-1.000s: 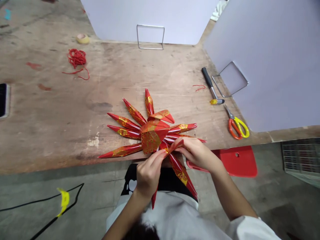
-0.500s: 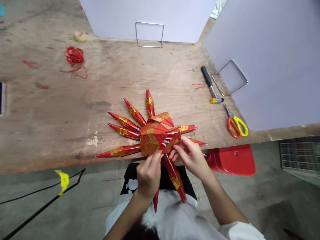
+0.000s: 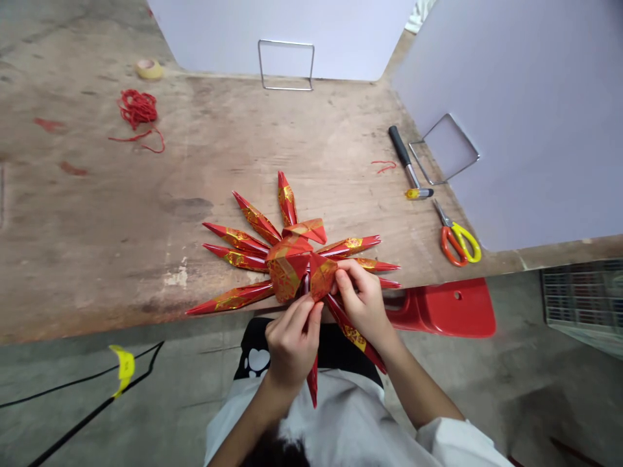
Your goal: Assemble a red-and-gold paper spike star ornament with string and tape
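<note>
A red and gold folded-paper ornament (image 3: 287,269) lies at the table's front edge, its several pointed spikes fanning outward. Some spikes hang past the edge over my lap. My left hand (image 3: 293,337) is closed, thumb and fingers pinching the lower tip of a red and gold paper flap (image 3: 321,275) near the ornament's middle. On the flap's right side, my right hand (image 3: 363,298) pinches its edge between thumb and fingers. Another curled flap (image 3: 306,230) stands up behind. The ornament's underside is hidden.
Scissors (image 3: 457,240) with red and yellow handles and a small hammer (image 3: 409,162) lie right. Red cord (image 3: 138,109) and a tape roll (image 3: 149,69) lie back left. White panels (image 3: 287,19) stand behind. A red stool (image 3: 452,308) is under the edge.
The flap between my hands has turned to show its broad face. My right hand has shifted slightly left and down, and the spike below it has swung right.
</note>
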`<state>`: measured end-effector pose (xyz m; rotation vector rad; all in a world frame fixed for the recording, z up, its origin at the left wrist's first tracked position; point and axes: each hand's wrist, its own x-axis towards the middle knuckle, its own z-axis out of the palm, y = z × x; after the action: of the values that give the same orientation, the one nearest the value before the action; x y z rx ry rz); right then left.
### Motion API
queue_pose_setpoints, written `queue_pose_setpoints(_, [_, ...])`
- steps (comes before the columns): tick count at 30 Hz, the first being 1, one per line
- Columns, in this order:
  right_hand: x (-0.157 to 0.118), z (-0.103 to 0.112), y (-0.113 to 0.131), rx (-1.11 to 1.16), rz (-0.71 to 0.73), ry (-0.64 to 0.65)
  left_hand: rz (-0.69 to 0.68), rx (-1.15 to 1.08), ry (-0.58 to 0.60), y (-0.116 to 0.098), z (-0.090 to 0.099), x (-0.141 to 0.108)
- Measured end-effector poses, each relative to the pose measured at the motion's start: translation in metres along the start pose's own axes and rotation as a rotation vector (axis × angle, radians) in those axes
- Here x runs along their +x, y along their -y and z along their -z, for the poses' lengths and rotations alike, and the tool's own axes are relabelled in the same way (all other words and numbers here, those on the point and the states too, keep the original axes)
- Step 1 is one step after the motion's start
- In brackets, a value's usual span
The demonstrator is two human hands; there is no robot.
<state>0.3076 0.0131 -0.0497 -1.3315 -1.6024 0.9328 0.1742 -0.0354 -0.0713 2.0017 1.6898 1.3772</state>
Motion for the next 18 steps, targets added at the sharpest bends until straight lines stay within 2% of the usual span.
queue_pose_setpoints(4, [0.002,0.005,0.000,0.086,-0.063,0.047,0.146,-0.086,-0.032,-0.002,0.000,0.002])
queue_pose_setpoints(7, [0.002,0.007,-0.001,0.098,-0.056,0.049,0.265,-0.188,-0.005,-0.004,-0.002,-0.002])
queue_pose_setpoints(12, [0.004,0.011,0.000,0.113,0.019,0.063,0.592,-0.534,0.056,-0.013,-0.005,-0.007])
queue_pose_setpoints(15, [0.005,0.012,0.004,0.159,0.039,0.039,0.609,-0.538,0.020,-0.019,-0.005,-0.004])
queue_pose_setpoints(18, [0.005,0.012,0.009,0.174,0.071,-0.057,0.568,-0.484,0.007,-0.021,-0.004,0.000])
